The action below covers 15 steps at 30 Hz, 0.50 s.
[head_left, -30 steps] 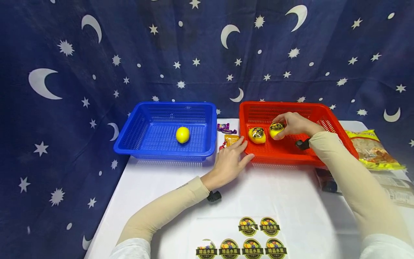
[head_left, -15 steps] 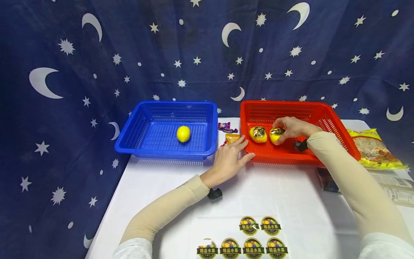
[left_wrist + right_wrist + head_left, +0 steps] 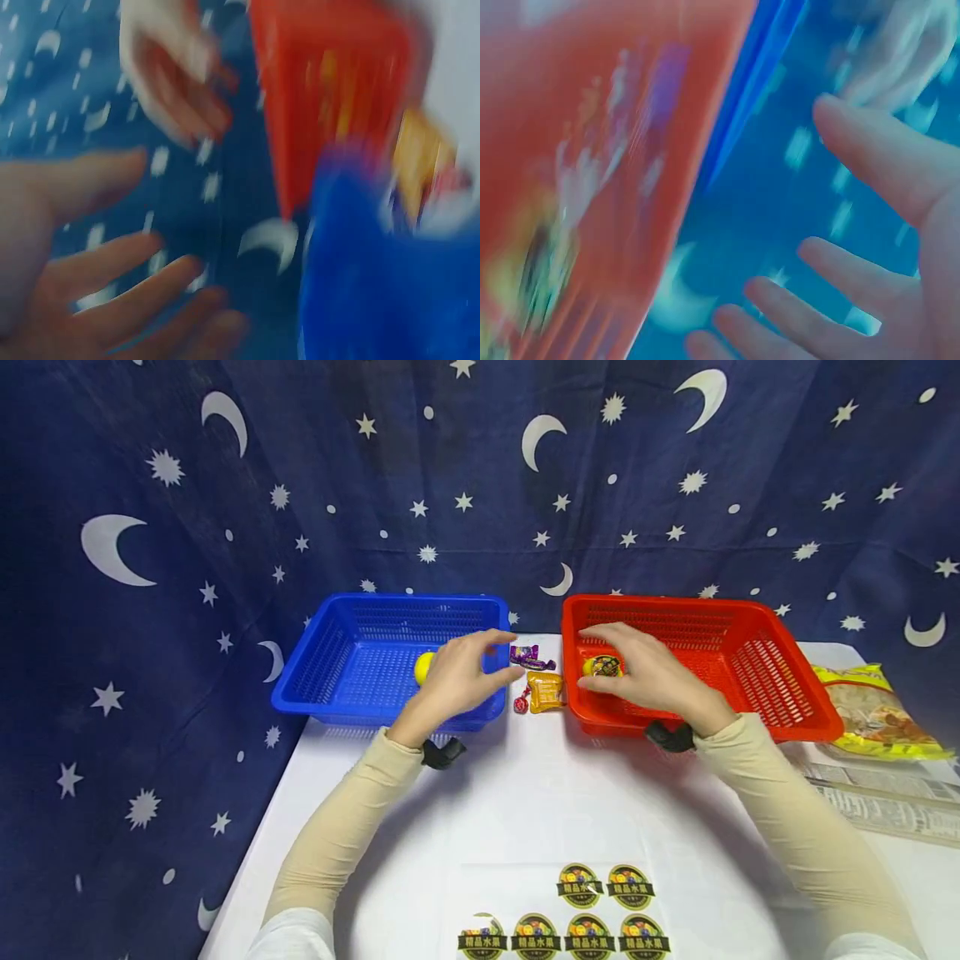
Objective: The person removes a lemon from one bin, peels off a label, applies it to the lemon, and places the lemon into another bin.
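Two hands hover over two baskets, and I hold nothing in either. My left hand (image 3: 459, 677) hangs with relaxed, spread fingers over the right end of the blue basket (image 3: 330, 652); a plain yellow lemon (image 3: 422, 667) lies on the basket floor just to the left of that hand, partly hidden behind it. My right hand (image 3: 645, 672) is also apart, fingers loosely spread, above the left part of the red basket (image 3: 750, 652). A yellow lemon bearing a round dark sticker (image 3: 602, 667) sits just beneath its fingertips; I cannot tell whether they touch it. Between my hands, wrapped sweets (image 3: 540, 681) lie on the white table (image 3: 525, 793). Nearer to me than both hands, a sheet of round stickers (image 3: 577, 914) rests at the table edge. Both wrist views are badly blurred, showing only open fingers and smears of red and blue. I judge the risks to be a round lemon rolling away from a careless grasp, or a sleeve catching a light basket rim and dragging it.
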Each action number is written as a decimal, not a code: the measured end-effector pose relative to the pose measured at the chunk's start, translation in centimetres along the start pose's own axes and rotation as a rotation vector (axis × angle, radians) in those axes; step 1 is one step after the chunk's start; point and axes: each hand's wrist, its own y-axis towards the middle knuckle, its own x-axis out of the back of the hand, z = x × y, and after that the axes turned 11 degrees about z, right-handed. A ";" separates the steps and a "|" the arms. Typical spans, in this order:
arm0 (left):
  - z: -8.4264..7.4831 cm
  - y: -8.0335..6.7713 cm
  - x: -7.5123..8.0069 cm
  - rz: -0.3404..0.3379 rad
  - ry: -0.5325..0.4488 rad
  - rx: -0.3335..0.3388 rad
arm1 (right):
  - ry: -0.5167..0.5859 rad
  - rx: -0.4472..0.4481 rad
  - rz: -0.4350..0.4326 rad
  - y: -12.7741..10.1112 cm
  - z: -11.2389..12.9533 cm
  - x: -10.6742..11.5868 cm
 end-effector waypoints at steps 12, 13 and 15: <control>9.5 2.8 7.2 0.451 0.252 0.309 | -0.028 0.331 0.053 1.1 7.6 -8.5; 10.0 3.1 7.2 0.495 0.255 0.321 | -0.030 0.322 0.060 1.1 7.7 -8.8; 10.7 3.6 7.0 0.562 0.243 0.339 | -0.025 0.308 0.066 1.1 7.8 -9.1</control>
